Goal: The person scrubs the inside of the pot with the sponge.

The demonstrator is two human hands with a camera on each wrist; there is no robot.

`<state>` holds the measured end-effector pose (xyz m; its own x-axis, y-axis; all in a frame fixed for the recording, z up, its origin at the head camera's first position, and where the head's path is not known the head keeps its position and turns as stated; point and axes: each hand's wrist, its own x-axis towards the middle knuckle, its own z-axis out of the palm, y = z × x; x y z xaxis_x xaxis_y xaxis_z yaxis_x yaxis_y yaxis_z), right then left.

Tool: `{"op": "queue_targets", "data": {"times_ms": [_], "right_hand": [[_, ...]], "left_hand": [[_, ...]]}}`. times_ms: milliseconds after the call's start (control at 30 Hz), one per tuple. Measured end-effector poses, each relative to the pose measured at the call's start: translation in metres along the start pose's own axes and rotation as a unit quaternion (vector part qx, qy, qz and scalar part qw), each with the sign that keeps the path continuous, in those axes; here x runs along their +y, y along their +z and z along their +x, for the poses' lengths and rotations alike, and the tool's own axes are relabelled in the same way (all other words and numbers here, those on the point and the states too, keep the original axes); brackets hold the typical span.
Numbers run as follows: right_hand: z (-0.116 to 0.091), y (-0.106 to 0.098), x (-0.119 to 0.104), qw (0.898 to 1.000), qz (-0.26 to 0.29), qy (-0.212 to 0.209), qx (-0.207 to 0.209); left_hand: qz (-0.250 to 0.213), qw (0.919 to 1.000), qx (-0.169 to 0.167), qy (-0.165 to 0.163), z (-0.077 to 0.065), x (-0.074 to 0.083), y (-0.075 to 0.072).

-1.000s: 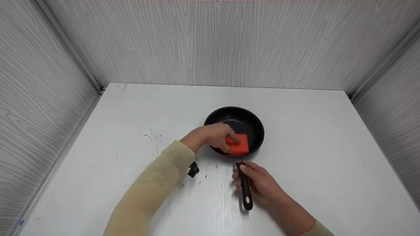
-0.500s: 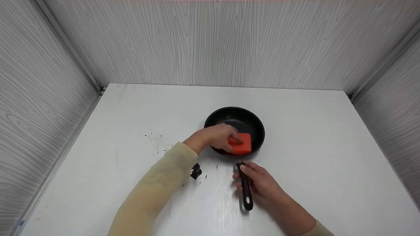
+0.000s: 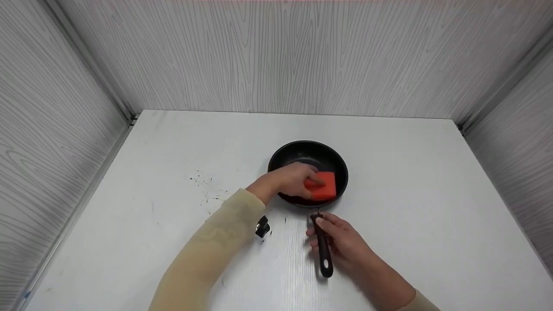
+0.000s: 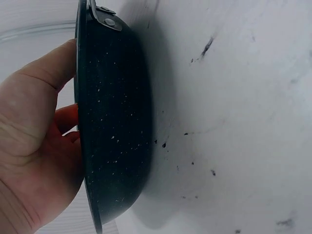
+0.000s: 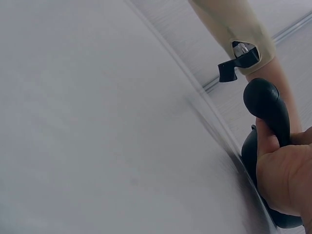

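A black frying pan (image 3: 302, 149) stands on the white table, its handle (image 3: 324, 255) pointing toward me. My left hand (image 3: 293, 178) reaches over the pan's left rim and grips a red sponge (image 3: 327, 185) inside it, at the near right part of the bowl. In the left wrist view the pan's speckled outer wall (image 4: 117, 117) hides the sponge and the fingertips. My right hand (image 3: 343, 237) holds the handle near the bowl, thumb on top. From the right wrist view, that hand (image 5: 282, 175) is curled round the handle (image 5: 265, 100).
Dark specks (image 3: 203, 179) lie scattered on the white table (image 3: 410, 194), left of the pan and below it. A black camera mount (image 3: 262, 226) sticks out from the left sleeve. Grey wood-grain panels (image 3: 276, 56) stand at the back and both sides.
My left hand has slid the sponge a little to the right and slightly away from me inside the pan. The right hand and the pan stay nearly in place.
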<state>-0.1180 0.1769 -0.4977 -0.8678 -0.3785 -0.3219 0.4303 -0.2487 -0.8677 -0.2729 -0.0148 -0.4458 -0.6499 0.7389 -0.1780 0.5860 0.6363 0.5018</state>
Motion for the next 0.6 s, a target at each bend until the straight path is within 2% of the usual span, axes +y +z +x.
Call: {"op": "queue_targets", "data": {"times_ms": [300,600], "right_hand": [[0.000,-0.001,0.000,1.000,0.007,-0.002,-0.004],[0.000,0.000,0.001,1.000,0.013,-0.007,0.001]], "left_hand": [[0.002,0.9990,0.043,0.012,0.012,-0.003,0.008],[0.043,0.9961,0.077,0.003,0.019,-0.004,0.012]]}}
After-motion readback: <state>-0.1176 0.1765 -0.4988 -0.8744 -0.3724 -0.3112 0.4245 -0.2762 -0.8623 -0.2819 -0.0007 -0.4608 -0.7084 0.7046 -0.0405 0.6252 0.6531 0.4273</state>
